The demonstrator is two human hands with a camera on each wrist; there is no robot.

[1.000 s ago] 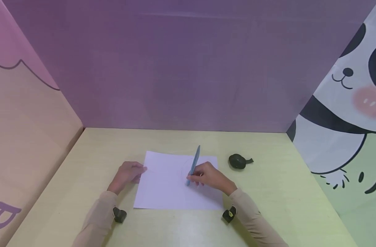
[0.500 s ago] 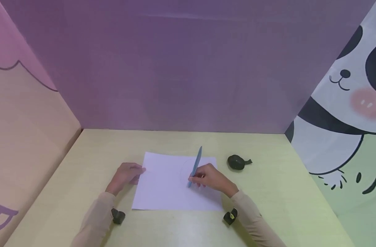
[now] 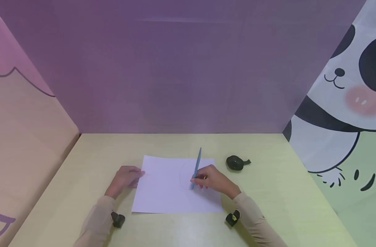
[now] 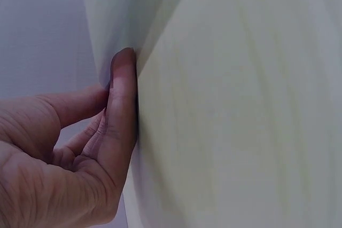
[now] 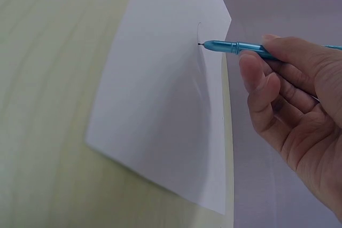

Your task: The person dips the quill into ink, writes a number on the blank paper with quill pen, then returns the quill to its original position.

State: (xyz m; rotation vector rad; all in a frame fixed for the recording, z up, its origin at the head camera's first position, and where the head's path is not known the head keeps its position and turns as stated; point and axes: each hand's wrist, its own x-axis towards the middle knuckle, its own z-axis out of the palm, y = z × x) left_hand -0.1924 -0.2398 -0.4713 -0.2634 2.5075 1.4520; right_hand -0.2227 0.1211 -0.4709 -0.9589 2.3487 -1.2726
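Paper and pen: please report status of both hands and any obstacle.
Right hand grips blue pen, tip at curved line on paper. Left hand pinches paper's left edge. Dark object right of paper, clear.

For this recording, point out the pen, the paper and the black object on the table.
Pen [image 5: 223, 46]: right wrist view, front part of its barrel.
Paper [image 3: 163, 188]: head view, blank part left of the pen.
Black object [image 3: 235, 163]: head view, middle of its rounded body.
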